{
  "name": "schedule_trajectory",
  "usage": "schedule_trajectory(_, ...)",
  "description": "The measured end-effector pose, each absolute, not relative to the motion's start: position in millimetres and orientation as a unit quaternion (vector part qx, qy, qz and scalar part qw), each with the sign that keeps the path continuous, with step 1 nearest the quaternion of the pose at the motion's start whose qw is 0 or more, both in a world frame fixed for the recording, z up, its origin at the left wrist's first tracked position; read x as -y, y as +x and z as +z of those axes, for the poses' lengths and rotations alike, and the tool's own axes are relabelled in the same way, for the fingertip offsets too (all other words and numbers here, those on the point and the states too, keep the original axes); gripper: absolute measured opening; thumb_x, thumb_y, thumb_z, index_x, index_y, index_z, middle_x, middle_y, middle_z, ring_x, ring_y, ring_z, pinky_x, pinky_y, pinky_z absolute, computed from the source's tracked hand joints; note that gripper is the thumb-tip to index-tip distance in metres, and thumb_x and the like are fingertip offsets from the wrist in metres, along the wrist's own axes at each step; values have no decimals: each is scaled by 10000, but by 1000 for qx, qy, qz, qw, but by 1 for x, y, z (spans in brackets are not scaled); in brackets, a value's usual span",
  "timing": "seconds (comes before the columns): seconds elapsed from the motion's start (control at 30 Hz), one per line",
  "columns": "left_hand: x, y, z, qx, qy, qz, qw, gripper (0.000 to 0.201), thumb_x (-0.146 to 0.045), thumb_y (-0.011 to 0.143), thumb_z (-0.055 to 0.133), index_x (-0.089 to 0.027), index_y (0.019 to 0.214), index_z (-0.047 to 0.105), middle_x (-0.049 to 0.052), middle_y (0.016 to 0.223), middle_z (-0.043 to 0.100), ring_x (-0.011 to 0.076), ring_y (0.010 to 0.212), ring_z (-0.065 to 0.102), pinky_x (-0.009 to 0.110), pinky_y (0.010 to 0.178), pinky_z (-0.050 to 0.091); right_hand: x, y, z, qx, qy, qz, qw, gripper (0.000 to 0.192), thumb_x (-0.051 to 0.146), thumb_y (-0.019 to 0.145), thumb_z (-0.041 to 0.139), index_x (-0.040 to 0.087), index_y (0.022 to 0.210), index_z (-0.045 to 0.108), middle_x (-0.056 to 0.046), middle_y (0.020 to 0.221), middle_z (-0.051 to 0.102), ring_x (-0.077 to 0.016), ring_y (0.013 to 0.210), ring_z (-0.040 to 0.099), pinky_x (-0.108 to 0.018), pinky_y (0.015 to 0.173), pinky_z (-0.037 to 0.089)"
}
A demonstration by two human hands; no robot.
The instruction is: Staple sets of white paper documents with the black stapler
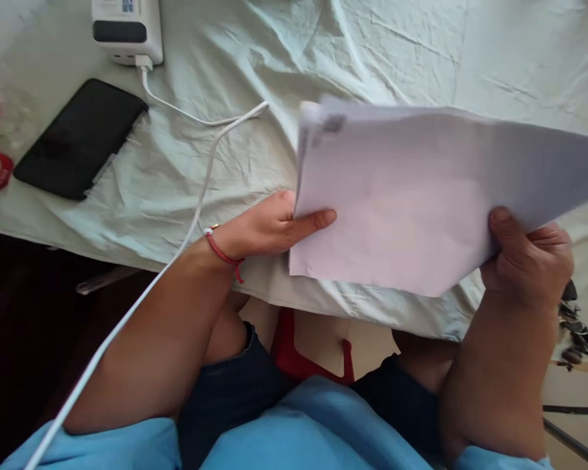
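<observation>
A stack of white paper sheets [396, 202] is held up above the cloth-covered table, its right end bent and curling. My left hand [284, 225] grips the left edge, thumb on top and the other fingers hidden beneath. On the lower right side, my right hand [529, 258] pinches the sheets with its thumb on the upper face. A small dark printed mark shows near the top left corner of the stack; the rest of the top sheet looks blank. A red string bracelet [223, 251] circles my left wrist.
A black phone [81, 140] lies at the left, below a white power adapter [127, 29]. From the adapter a white cable [206, 170] runs across my left forearm. A red wristband [0, 173] sits at the far left, and keys [578, 333] are at the right edge.
</observation>
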State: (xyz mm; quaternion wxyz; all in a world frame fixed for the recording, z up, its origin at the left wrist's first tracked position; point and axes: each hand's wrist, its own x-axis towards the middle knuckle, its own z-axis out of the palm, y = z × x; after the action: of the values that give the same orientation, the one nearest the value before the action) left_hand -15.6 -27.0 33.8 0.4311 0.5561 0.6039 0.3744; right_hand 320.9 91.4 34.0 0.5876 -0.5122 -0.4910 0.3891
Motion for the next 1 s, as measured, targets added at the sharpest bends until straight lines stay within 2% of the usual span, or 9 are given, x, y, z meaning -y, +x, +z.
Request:
schedule_trajectory(0.1,23,-20,30,-618,506,367,476,435,-613,963,696,-193,854,737,36,708,699,196,648,658,294,589,518,-90,332,37,469,-563,426,530,330,292,519,1048,182,752,841,-46,843,825,-140,732,710,-267,743,657)
schedule_trajectory(0.17,19,-22,28,-658,464,388,448,331,-518,973,681,-196,948,753,8,656,644,156,561,562,285,545,457,-87,339,41,472,-597,459,459,364,339,524,1060,183,778,850,-49,812,819,-144,674,698,-248,620,623)
schedule_trajectory(0.27,16,-20,26,-709,445,392,382,274,-354,935,671,-208,1149,761,-12,672,647,155,587,549,287,590,461,-83,344,45,474,-639,491,355,381,395,569,1063,190,820,864,-39,790,814,-135,622,682,-218,530,565)
schedule_trajectory(0.33,15,-17,26,-723,475,372,337,263,-307,917,652,-208,1124,781,10,744,714,173,671,609,302,668,498,-83,344,46,467,-648,505,327,402,411,558,1071,196,829,868,-33,790,815,-131,621,683,-211,531,564)
schedule_trajectory(0.5,11,-12,23,-741,521,323,273,185,-301,909,657,-197,912,810,35,836,793,199,778,678,329,771,534,-87,340,45,454,-654,503,336,472,420,489,1078,204,860,881,-24,804,816,-123,618,680,-209,534,566)
schedule_trajectory(0.67,2,-9,14,-757,498,358,225,188,-256,936,662,-193,992,831,30,837,801,192,776,698,327,813,563,-93,335,41,475,-640,470,380,491,400,506,1042,223,942,901,2,822,807,-89,627,642,-188,552,536)
schedule_trajectory(0.77,-5,-7,7,-749,511,382,180,249,-203,968,625,-219,1091,841,30,975,835,199,906,745,328,931,577,-95,333,39,479,-637,462,389,467,396,515,1027,221,929,899,5,805,794,-97,633,633,-204,556,530)
schedule_trajectory(0.83,-8,-6,3,-739,533,380,159,251,-194,979,613,-237,1059,848,28,1043,841,206,982,753,328,975,578,-96,334,37,483,-637,459,387,453,403,528,1022,215,920,893,1,799,789,-103,634,629,-209,546,518)
schedule_trajectory(1.0,-8,-7,1,-739,547,373,126,208,-213,974,654,-236,1061,842,35,979,803,213,968,741,349,977,591,-96,337,36,484,-642,460,376,439,422,534,1016,203,888,875,-3,778,774,-110,623,617,-214,525,498)
